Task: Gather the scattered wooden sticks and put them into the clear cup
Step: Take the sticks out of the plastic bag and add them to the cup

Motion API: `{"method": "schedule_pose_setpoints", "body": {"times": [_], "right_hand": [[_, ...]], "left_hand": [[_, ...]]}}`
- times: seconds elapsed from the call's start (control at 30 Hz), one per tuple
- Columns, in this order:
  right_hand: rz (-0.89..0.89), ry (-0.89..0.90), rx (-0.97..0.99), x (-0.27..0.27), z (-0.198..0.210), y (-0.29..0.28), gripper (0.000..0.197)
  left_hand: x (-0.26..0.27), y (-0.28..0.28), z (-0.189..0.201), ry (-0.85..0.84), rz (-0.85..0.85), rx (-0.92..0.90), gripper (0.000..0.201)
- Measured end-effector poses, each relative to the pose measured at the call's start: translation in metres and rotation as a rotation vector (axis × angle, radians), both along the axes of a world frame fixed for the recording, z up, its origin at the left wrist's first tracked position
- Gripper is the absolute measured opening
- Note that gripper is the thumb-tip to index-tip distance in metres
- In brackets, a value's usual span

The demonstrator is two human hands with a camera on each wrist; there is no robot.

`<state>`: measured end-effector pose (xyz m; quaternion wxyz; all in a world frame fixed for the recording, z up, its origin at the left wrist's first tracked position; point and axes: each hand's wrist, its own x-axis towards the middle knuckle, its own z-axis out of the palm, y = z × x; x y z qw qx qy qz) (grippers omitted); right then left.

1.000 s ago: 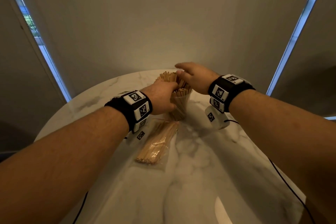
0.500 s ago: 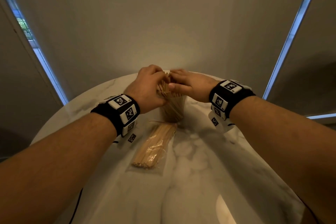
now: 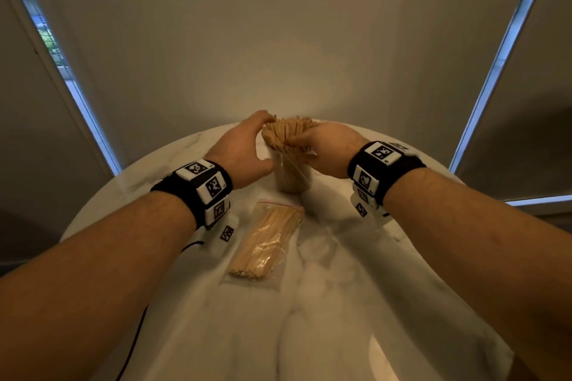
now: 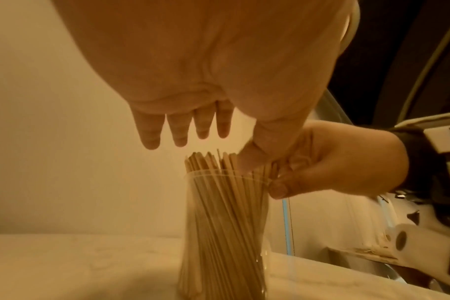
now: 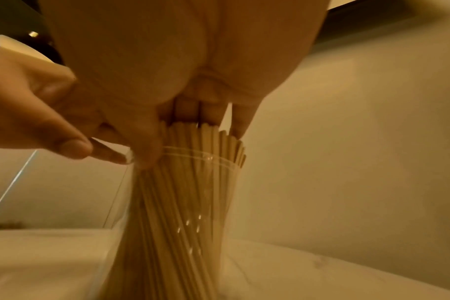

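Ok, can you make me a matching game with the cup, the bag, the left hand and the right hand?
Things:
1. cup
2. bag
3. left hand
4. right hand

States:
A. lies flat on the table, sticks inside
B. fingers straight, above the stick tops
C. stands upright, full of sticks
D. pinches sticks at the cup's rim

Pairs: 1-C, 2-A, 3-B, 4-D

From my head view the clear cup (image 3: 291, 178) is half hidden: my right hand (image 3: 328, 148) covers its right rim and my left hand (image 3: 240, 153) its left side. I can't tell whether my left fingers (image 4: 177, 130) touch the sticks (image 3: 288, 133). The right wrist view blurs the cup's base. The near edge of the desk (image 3: 402, 303) is cut off by the frame.
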<state>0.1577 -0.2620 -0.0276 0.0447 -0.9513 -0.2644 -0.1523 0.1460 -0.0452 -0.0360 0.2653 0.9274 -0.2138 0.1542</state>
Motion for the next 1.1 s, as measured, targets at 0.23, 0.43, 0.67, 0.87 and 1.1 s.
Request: {"method": "schedule_pose_setpoints", "body": {"times": [0.23,0.43,0.67,0.87,1.1], "right_hand": [[-0.011,0.024,-0.063,-0.003,-0.007,0.007,0.059],[0.007,0.016,-0.101,-0.014,0.004,0.017,0.062],[-0.073,0.061,0.463,-0.055,0.009,0.022,0.014],[-0.243,0.607,0.487,-0.058,-0.019,0.012,0.039],[-0.12,0.84,0.747,-0.048,-0.05,0.023,0.023]], "left_hand": [[-0.009,0.013,-0.008,0.381,0.323,0.057,0.046],[-0.022,0.007,-0.022,0.912,0.224,0.12,0.07],[-0.038,0.002,-0.026,0.955,0.171,-0.273,0.012],[-0.038,0.003,-0.036,1.019,0.1,-0.964,0.034],[-0.033,-0.003,-0.05,0.906,0.017,-1.17,0.038]]}}
